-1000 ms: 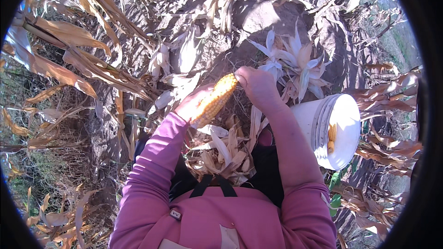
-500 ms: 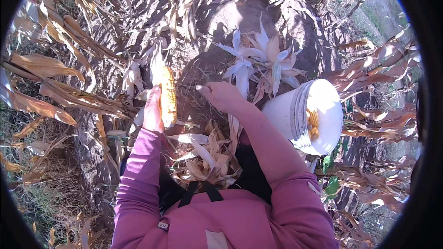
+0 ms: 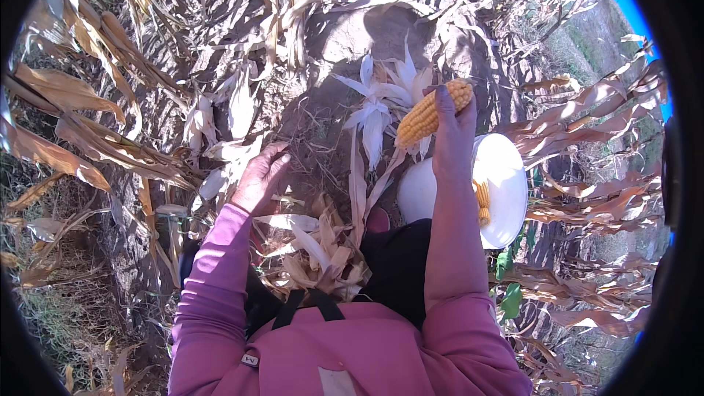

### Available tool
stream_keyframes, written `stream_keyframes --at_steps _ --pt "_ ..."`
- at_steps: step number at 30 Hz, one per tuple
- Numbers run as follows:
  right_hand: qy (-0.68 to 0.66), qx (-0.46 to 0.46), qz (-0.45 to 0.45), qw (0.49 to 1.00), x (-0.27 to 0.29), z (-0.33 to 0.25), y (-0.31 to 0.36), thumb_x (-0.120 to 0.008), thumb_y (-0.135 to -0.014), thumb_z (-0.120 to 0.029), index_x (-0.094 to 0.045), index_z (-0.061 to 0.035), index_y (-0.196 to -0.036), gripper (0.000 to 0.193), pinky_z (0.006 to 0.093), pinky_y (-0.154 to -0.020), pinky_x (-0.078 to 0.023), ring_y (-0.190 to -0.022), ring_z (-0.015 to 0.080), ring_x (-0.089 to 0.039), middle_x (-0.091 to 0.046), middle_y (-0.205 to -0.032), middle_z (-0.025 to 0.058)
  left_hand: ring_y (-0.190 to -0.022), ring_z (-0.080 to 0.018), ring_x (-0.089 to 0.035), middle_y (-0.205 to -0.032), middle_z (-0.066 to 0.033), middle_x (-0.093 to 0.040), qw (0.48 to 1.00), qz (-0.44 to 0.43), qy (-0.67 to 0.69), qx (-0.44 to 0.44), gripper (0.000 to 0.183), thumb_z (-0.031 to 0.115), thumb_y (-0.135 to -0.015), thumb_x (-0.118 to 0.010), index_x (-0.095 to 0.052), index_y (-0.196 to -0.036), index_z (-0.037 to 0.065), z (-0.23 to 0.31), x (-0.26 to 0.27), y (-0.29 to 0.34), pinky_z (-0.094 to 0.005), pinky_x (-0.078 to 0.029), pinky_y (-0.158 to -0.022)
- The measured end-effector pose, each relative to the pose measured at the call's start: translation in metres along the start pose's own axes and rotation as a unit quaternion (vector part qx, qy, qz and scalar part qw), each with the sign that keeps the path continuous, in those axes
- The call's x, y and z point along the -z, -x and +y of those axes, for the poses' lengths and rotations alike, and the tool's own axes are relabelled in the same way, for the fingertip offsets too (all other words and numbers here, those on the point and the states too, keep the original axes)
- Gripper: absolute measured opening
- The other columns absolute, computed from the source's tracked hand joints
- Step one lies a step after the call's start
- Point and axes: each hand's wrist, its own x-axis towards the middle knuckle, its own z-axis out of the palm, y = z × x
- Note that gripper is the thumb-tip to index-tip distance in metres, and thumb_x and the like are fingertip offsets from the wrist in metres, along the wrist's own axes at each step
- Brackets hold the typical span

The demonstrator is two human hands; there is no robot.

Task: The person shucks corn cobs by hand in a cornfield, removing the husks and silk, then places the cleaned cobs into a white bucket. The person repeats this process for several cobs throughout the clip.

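My right hand [image 3: 453, 132] grips a bare yellow corn cob [image 3: 433, 111], held up above the rim of a white bucket [image 3: 513, 183] that stands to my right. Another yellow cob [image 3: 482, 204] lies inside the bucket. My left hand [image 3: 260, 177] hangs with fingers apart and nothing in it, among dry husks on the left. A heap of pale stripped husks [image 3: 323, 249] rests in front of my body. Both arms wear pink sleeves.
Dry brown corn stalks and leaves [image 3: 88, 132] crowd the ground on the left and right. White husk leaves [image 3: 378, 99] lie on bare dirt ahead. A few green leaves [image 3: 510, 301] grow by the bucket.
The cob has passed from my left hand to my right hand and moved right, over the bucket. My left hand has let go and dropped low to the left.
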Motion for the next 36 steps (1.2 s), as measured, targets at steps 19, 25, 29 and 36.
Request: stream_keyframes --at_steps 19,25,29,36 --pt "0.570 -0.123 0.194 0.789 0.286 0.038 0.023 -0.067 -0.082 -0.030 -0.031 -0.0016 -0.135 0.070 0.0416 -0.097 -0.039 -0.116 0.0379 -0.050 -0.049 -0.126 0.0273 -0.066 -0.0081 -0.051 -0.074 -0.0013 -0.057 0.993 -0.004 -0.116 0.015 0.015 0.016 -0.093 -0.055 -0.057 -0.094 0.001 -0.017 0.012 0.007 -0.0243 -0.044 -0.064" --pt "0.502 -0.091 0.135 0.850 0.269 0.013 0.036 -0.060 -0.088 -0.021 -0.022 0.0006 -0.141 0.069 0.0368 -0.103 -0.036 -0.125 0.0338 -0.044 -0.040 -0.136 0.0254 -0.071 -0.0115 -0.060 -0.077 -0.0051 -0.063 0.983 -0.059 -0.139 0.102 0.016 0.014 -0.093 -0.052 -0.058 -0.100 0.001 -0.035 0.019 0.019 -0.0258 -0.047 -0.066" --pt "0.338 -0.040 0.106 0.934 0.254 -0.001 0.049 -0.055 -0.090 -0.006 -0.040 -0.0015 -0.131 0.043 0.0317 -0.097 -0.040 -0.115 0.0204 -0.051 -0.054 -0.123 0.0151 -0.070 -0.0159 -0.062 -0.079 -0.0079 -0.065 0.985 -0.039 -0.150 0.075 0.021 0.010 -0.091 -0.047 -0.061 -0.104 0.002 -0.048 0.023 0.025 -0.0302 -0.049 -0.068" --pt "0.303 -0.139 -0.103 0.937 0.152 -0.020 0.123 -0.053 -0.091 -0.008 -0.047 -0.0004 -0.126 0.036 0.0287 -0.087 -0.043 -0.099 0.0154 -0.057 -0.055 -0.118 0.0093 -0.092 -0.0228 -0.062 -0.099 -0.0145 -0.064 0.974 -0.056 -0.119 0.185 0.025 0.016 -0.091 -0.048 -0.057 -0.110 0.003 -0.016 -0.015 0.051 -0.0339 -0.048 -0.083"
